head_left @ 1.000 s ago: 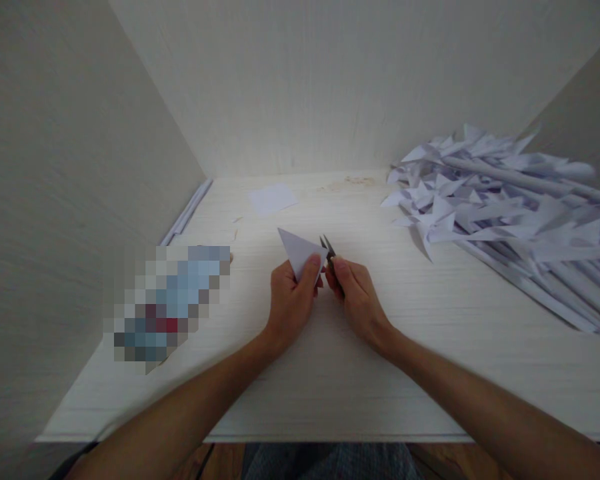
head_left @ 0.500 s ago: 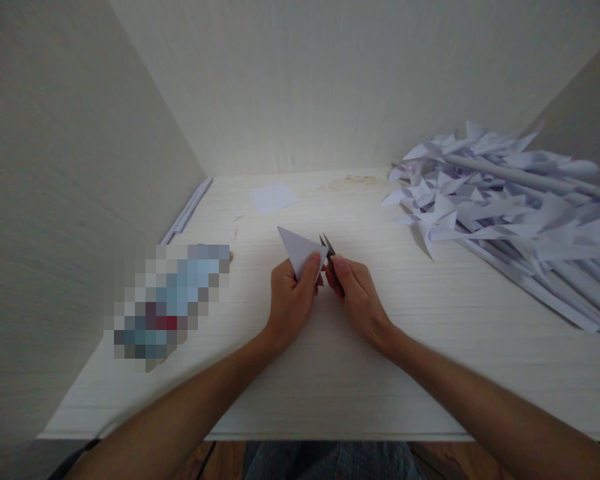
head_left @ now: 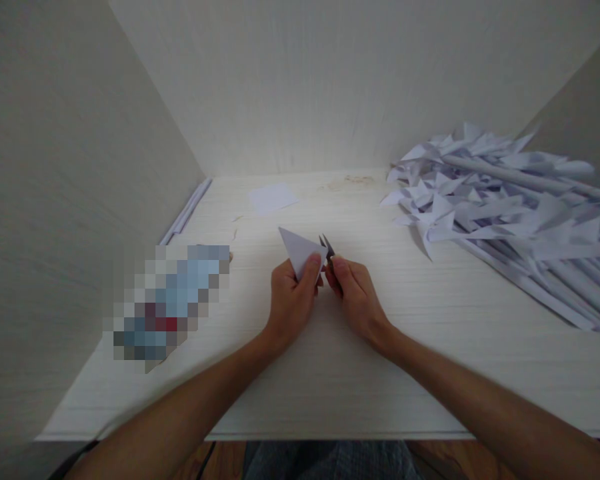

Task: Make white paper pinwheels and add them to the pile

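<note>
A white piece of paper folded to a triangle (head_left: 299,252) is pinched in my left hand (head_left: 291,300), thumb on top, its sharp corner pointing up and left. My right hand (head_left: 357,290) is closed round a small dark pair of scissors (head_left: 327,247). The two pointed blades stand a little apart, right beside the paper's right corner; whether they touch it I cannot tell. My right fingers cover the handles. Both hands are close together above the middle of the white table (head_left: 300,400).
At the right lies a big heap of white paper pinwheels (head_left: 445,200) on rolled paper sticks (head_left: 545,287). A flat white sheet (head_left: 273,198) rests at the back. Rolled paper sticks (head_left: 186,212) lean along the left wall. A pixelated item (head_left: 180,293) lies at left, its kind hidden.
Almost nothing differs. The folded paper has shifted very slightly right, and both hands keep their hold.
</note>
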`<state>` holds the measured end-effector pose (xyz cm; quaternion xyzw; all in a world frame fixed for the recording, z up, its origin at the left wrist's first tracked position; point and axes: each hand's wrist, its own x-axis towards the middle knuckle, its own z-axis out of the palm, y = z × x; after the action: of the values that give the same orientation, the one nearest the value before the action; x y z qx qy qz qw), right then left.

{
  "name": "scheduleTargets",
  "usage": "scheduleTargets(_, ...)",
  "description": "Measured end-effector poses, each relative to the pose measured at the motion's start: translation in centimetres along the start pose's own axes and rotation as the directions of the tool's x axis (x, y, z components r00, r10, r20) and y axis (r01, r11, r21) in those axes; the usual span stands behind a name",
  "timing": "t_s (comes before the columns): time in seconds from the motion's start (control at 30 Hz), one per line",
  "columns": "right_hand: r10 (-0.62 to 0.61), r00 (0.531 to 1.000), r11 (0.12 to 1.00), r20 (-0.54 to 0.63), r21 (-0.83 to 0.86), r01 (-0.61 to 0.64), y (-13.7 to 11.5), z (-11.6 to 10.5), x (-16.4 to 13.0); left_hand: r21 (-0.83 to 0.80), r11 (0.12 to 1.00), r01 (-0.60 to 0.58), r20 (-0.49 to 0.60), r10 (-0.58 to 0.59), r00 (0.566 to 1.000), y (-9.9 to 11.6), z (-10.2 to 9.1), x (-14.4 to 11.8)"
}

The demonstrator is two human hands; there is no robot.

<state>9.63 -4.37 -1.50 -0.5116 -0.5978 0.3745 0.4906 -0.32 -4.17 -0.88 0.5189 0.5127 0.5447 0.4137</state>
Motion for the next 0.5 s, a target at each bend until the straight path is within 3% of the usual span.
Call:
scheduleTargets(0.23,0.013,1.000,1.000,-0.026,-0.016,-0.013,0.03,0.13,-0.01,-0.001,1.000,-0.010,-0.006,0.010,1.000,0.01,0.14,-0.10)
scheduleTargets(0.5,0.022,0.999,0.999,0.025,0.046,-0.023,0.09,0.08,0.20,0.009,1.000,0.001,-0.009,-0.001,1.000,-0.05,0.18,-0.12)
